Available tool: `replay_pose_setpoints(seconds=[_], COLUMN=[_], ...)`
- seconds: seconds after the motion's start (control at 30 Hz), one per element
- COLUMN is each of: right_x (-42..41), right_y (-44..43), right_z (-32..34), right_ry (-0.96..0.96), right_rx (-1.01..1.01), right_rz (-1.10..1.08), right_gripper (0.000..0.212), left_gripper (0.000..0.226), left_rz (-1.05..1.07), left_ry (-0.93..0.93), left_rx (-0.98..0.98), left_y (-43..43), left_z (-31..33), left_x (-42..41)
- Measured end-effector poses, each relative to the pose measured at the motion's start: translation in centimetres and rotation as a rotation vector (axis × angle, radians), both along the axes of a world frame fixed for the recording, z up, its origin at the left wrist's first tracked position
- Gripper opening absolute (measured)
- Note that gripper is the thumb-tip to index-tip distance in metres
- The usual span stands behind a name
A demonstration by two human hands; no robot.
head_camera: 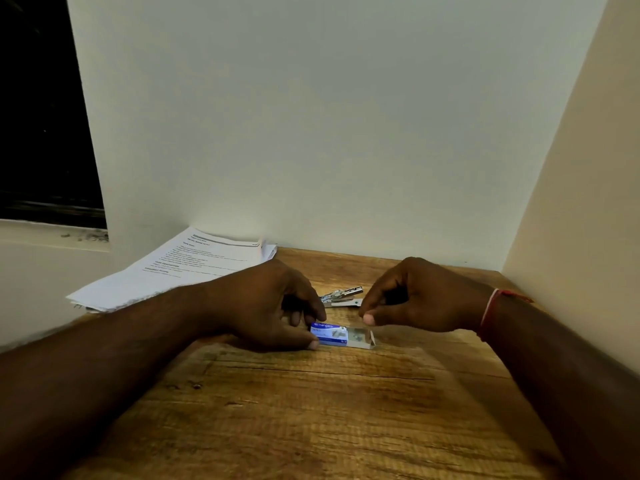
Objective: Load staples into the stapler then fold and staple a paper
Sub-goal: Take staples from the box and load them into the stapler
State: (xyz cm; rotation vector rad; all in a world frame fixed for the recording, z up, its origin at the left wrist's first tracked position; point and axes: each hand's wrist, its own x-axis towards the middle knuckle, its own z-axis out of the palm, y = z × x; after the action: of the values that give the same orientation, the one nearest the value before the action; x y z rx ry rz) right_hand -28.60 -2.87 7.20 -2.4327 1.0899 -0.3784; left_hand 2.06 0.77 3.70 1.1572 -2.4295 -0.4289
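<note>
Left hand [263, 306] pinches the blue staple box [327, 334] flat on the wooden table [311, 410], thumb on its near edge and fingers on the far side; the box's left end is hidden under that hand. Inner tray [360, 338] is slid out of the box's right end, contents too blurry to read. Right hand [415, 299] hovers just above the tray, fingers curled, thumb and forefinger tips together; can't tell if they hold anything. Stapler [341, 295] lies just behind the box, opened, both ends covered by the hands. Paper stack [180, 265] sits well behind-left of the box, print unreadable, near edge partly covered by the left forearm. Red thread band [490, 313] on the right wrist.
</note>
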Motion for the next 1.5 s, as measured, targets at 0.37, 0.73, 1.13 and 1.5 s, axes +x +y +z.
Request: replay_pose_setpoints(seconds=[0.37,0.73,1.13,1.5], right_x=[-0.3,0.2,1.1,1.5], right_y=[-0.1,-0.5,-0.3,0.1], right_z=[-0.3,-1.4,-2.3,-2.2], right_ry=[0.008,-0.005,-0.034,-0.032], right_rx=[0.147,0.02,-0.05,-0.024], right_rz=[0.062,0.055,0.047,0.062], right_gripper=[0.022,0.018,0.023,0.055], left_gripper=[0.031,0.03,0.028,0.025], left_rz=[-0.006,0.032,0.037,0.035], left_ry=[0.006,-0.004,0.011,0.021], left_rx=[0.015,0.0,-0.045,-0.057], left_y=[-0.3,-0.3,-0.1,0.2], left_z=[0.1,-0.3,-0.7,-0.7], left_x=[0.4,0.0,-0.5,-1.1])
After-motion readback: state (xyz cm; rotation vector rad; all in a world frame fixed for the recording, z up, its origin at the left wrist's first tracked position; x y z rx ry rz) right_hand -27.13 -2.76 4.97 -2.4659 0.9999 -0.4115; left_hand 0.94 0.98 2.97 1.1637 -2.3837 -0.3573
